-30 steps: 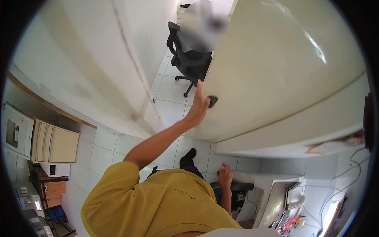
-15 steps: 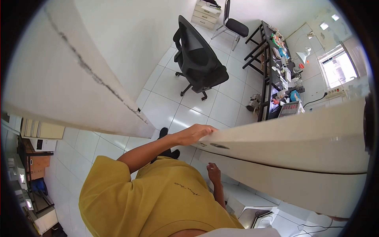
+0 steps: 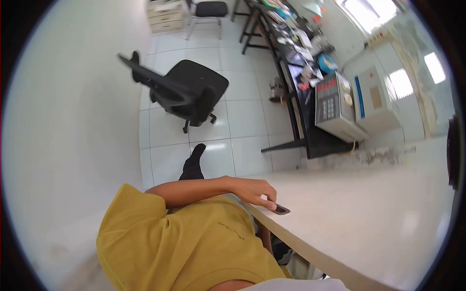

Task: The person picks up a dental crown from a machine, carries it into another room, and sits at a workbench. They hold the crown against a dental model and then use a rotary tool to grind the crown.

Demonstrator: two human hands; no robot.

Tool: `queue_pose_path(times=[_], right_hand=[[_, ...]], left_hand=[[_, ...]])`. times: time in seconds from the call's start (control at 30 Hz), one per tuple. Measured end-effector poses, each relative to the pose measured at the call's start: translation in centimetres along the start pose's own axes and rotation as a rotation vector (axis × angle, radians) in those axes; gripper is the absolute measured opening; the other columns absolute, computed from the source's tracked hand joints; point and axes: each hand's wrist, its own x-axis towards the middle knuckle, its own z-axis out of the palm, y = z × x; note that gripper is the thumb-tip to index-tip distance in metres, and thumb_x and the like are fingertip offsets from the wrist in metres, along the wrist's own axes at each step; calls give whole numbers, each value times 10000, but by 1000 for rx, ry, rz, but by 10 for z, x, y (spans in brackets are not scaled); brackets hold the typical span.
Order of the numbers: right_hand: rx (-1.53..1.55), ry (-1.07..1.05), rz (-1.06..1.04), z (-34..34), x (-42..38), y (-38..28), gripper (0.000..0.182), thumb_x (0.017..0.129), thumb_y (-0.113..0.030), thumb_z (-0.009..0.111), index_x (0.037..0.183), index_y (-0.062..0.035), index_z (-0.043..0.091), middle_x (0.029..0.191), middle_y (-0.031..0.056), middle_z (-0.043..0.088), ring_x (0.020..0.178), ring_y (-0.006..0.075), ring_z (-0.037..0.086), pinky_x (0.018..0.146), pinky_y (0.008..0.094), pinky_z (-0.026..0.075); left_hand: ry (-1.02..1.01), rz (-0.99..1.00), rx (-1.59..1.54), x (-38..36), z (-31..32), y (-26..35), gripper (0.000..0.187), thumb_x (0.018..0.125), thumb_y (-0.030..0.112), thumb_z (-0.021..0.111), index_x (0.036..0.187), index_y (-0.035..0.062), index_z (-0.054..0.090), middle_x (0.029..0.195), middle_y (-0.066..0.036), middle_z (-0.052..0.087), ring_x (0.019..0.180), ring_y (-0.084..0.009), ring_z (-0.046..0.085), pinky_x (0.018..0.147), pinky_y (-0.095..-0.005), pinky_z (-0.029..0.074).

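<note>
My left hand (image 3: pixel 255 191) reaches across my body to a pale door (image 3: pixel 359 213). Its fingers are curled, and the fingertips sit at the dark recessed door pull (image 3: pixel 281 209), close to the door's edge. Of my right arm, only a dim strip of forearm (image 3: pixel 265 236) shows beside the yellow shirt. The door edge and shadow hide the right hand's fingers, so I cannot see what they do.
Ahead on the tiled floor (image 3: pixel 250 119) stands a black office chair (image 3: pixel 194 89). A cluttered black table (image 3: pixel 315 140) runs along the right, bearing a boxy device with a keypad (image 3: pixel 335 104). A white wall (image 3: pixel 87 121) rises on the left.
My left hand has shifted from the door's edge to the recessed pull on its face. The view has moved forward past the doorway, and my right hand has gone behind the door.
</note>
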Motion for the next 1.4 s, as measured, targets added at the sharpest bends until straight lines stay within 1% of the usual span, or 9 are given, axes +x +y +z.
queue_pose_path(times=[0.3,0.37,0.5,0.57,0.67,0.73,0.83,1.13,1.4], right_hand=[[-260,313,146,116,1,-84,428,800,-361,641,1077,-36,623,993,144,661,865,277,642,822,339,475],[294,610,307,141,6,-114,450,780,-334,675,1067,8,612,1041,165,643,901,302,629,840,344,466],[468,782,731,145,8,-173,519,777,-325,694,1016,116,561,994,197,646,859,253,644,795,357,485],[754,969,700,176,15,-152,589,806,-400,652,987,149,542,914,186,658,802,236,655,732,346,499],[615,635,1044,135,6,-215,544,850,-398,586,1015,119,548,910,165,641,764,273,652,717,360,508],[588,632,1008,132,8,-217,532,848,-391,586,1015,112,551,917,163,639,776,274,648,726,363,503],[577,621,964,133,14,-211,513,845,-381,587,1014,102,557,928,162,637,794,275,641,740,367,495],[580,562,877,114,48,-200,459,837,-352,588,1013,72,573,959,157,631,849,278,621,780,380,473],[585,466,851,63,97,-178,413,829,-326,589,1011,45,587,987,153,625,897,281,604,817,391,453]], left_hand=[[-612,126,-58,59,-48,-14,298,848,306,596,864,14,652,826,-127,631,826,-263,609,720,-357,472],[-633,152,-141,65,-50,-16,296,836,298,596,832,9,660,788,-139,645,755,-269,623,686,-351,482],[-764,114,-202,69,-56,-15,279,830,285,618,877,13,661,829,-134,627,818,-262,612,718,-355,480],[-838,123,-204,71,-61,-14,286,826,284,624,932,21,659,873,-144,633,835,-268,611,733,-356,481],[-933,159,-200,51,-64,-32,357,820,286,634,1078,40,620,986,-167,630,883,-285,608,772,-367,480],[-1034,119,-149,40,-87,-40,566,814,291,645,1300,66,465,1180,-194,567,984,-323,589,847,-399,467],[-846,147,29,20,-127,-107,600,813,291,650,1322,62,429,1209,-192,548,1032,-339,573,875,-409,459],[-531,-717,446,-61,-328,-306,633,784,461,610,1248,47,497,1180,-186,571,1098,-349,536,943,-416,417],[-600,-965,351,-91,-365,-336,613,853,493,532,1210,-4,534,1179,-216,568,1127,-364,517,960,-417,401]])
